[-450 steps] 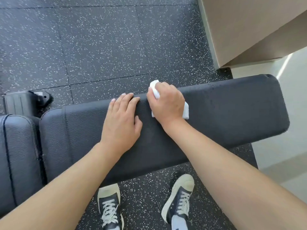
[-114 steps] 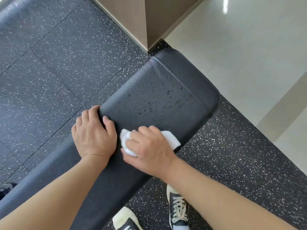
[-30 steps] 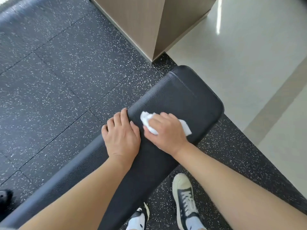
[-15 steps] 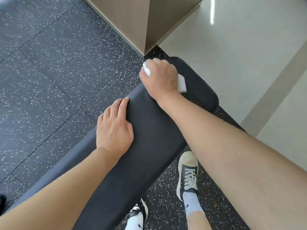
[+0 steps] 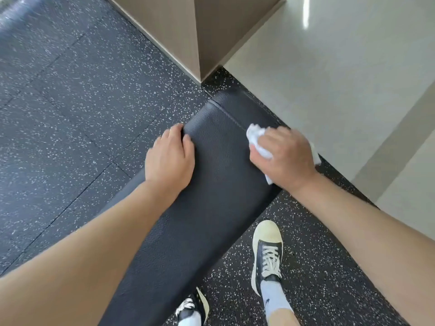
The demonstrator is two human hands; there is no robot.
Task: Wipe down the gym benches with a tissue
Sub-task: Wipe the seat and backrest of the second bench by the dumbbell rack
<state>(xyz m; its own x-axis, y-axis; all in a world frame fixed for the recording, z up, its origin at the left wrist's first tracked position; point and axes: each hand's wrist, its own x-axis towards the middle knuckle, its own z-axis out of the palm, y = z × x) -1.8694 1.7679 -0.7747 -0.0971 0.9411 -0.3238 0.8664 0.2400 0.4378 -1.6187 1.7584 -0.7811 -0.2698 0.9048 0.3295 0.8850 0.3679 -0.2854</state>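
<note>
A black padded gym bench (image 5: pixel 219 180) runs from the lower left up to its rounded end near a beige pillar. My right hand (image 5: pixel 286 158) grips a crumpled white tissue (image 5: pixel 257 143) and presses it on the bench's right edge close to the end. The tissue sticks out in front of my fingers and below my wrist. My left hand (image 5: pixel 170 158) rests on the bench's left edge, fingers curled over the side.
A beige pillar corner (image 5: pixel 197 36) stands just beyond the bench end. Dark speckled rubber flooring (image 5: pixel 70 102) lies on the left, pale smooth floor (image 5: pixel 341 74) on the right. My two sneakers (image 5: pixel 267 252) stand on the rubber mat right of the bench.
My right hand has pulled the tissue back from the far end of the bench toward its right edge. My left hand has stayed on the left edge.
</note>
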